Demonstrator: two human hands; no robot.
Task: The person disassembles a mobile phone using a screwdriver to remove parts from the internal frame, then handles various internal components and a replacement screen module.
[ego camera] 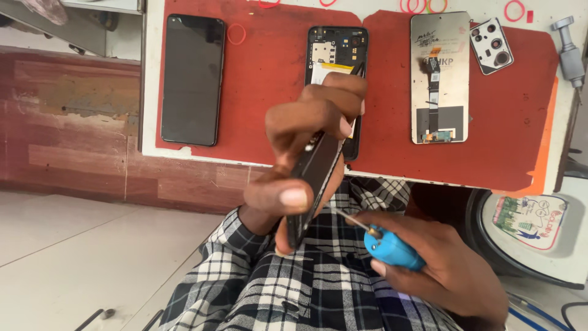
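1. While the view looked down over a checked shirt, a black phone was seen lying face up at the left end of a red mat on the table.
2. Just right of it, an opened phone body with its inner parts exposed was laid on the mat, its lower part hidden behind the raised left hand.
3. The left hand was closed around a dark phone frame, which was held tilted on edge above the lap, in front of the table's near edge.
4. A thin metal tip was pointed at the frame's lower right edge; whether it touched could not be told.
5. The right hand was clamped on a blue-handled screwdriver, low and right of the frame.
6. Further right on the mat, a detached screen panel with a flex cable was laid back side up.
7. A camera cover piece was placed just beside the panel's upper right corner.
8. A grey metal tool was seen at the table's right edge.
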